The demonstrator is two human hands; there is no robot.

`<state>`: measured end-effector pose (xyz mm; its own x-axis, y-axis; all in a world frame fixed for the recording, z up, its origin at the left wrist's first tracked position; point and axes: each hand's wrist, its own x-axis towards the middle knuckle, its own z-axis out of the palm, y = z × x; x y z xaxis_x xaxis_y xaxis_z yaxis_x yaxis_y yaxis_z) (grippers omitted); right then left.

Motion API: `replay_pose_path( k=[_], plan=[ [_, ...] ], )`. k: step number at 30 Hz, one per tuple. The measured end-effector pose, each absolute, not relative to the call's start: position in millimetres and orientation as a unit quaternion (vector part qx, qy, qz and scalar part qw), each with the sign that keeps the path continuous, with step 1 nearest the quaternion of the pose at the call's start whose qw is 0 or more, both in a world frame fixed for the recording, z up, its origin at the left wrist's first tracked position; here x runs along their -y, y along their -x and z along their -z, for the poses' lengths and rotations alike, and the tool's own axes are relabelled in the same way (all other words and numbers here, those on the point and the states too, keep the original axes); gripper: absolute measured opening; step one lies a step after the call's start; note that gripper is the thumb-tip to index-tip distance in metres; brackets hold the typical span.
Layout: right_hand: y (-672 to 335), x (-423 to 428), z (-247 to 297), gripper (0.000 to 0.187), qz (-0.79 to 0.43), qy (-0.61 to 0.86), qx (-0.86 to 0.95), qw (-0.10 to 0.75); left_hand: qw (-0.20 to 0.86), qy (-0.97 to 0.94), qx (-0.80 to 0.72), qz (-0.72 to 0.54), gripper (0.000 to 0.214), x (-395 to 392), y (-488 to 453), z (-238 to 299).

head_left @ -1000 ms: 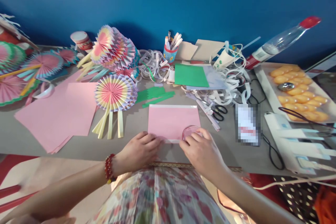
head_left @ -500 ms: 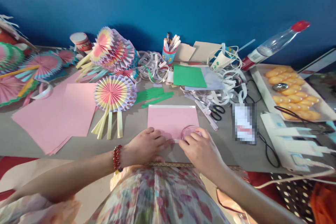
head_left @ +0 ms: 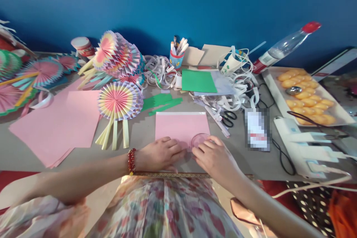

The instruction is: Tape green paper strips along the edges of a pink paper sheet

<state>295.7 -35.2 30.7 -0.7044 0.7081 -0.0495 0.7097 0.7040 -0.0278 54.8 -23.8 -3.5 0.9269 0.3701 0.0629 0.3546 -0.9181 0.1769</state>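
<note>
The rectangular pink paper sheet (head_left: 182,127) with a white strip along its far edge lies flat on the grey table (head_left: 145,130), directly in front of you at the near edge. A small, clear round disc (head_left: 198,140) sits on the sheet's near right corner.

Your left hand (head_left: 159,153) lies palm down with its fingers spread flat on the sheet's near left edge; it presses the paper and grasps nothing. A red bead bracelet (head_left: 131,160) circles that wrist. Your right hand (head_left: 216,158) rests at the near right corner, its fingertips curled against the rim of the clear disc; whether they pinch the disc or only touch it cannot be told.

Just left of the sheet, a round pleated paper fan (head_left: 119,101) in yellow, pink and white lies with its pale yellow strip handles (head_left: 113,137) pointing toward you. Further left is a stack of loose pink sheets (head_left: 58,122). Beyond the pink sheet lie green paper strips (head_left: 163,103), then a green card (head_left: 198,80). To the right are black-handled scissors (head_left: 228,119) beside a heap of white paper curls (head_left: 237,93). A cup of pens (head_left: 176,56) stands at the blue wall (head_left: 178,0). Well to the right, a tray of orange oval pieces (head_left: 306,96) lies beside a clear bottle with a red cap (head_left: 284,46).
</note>
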Motion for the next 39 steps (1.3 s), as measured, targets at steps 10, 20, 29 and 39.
replay_pose_path(
  k=[10, 20, 29, 39],
  plan=[
    [-297.3, 45.7, -22.5, 0.016, 0.014, -0.401, -0.916, -0.021, 0.106, -0.976, -0.190, -0.022, 0.071, 22.4, -58.6, 4.0],
    [-294.1, 59.7, -18.2, 0.018, -0.018, -0.447, -0.893, -0.059, 0.100, -0.976, -0.195, -0.003, 0.075, 22.9, -61.6, 4.1],
    [-283.1, 60.7, -21.3, 0.019, -0.045, -0.463, -0.884, -0.055, 0.087, -0.977, -0.193, -0.004, 0.074, 23.0, -64.0, -0.2],
    [-265.9, 58.8, -32.7, 0.009, -0.056, -0.495, -0.867, 0.020, 0.067, -0.980, -0.184, -0.022, 0.069, 22.9, -67.9, 2.3]
  ],
)
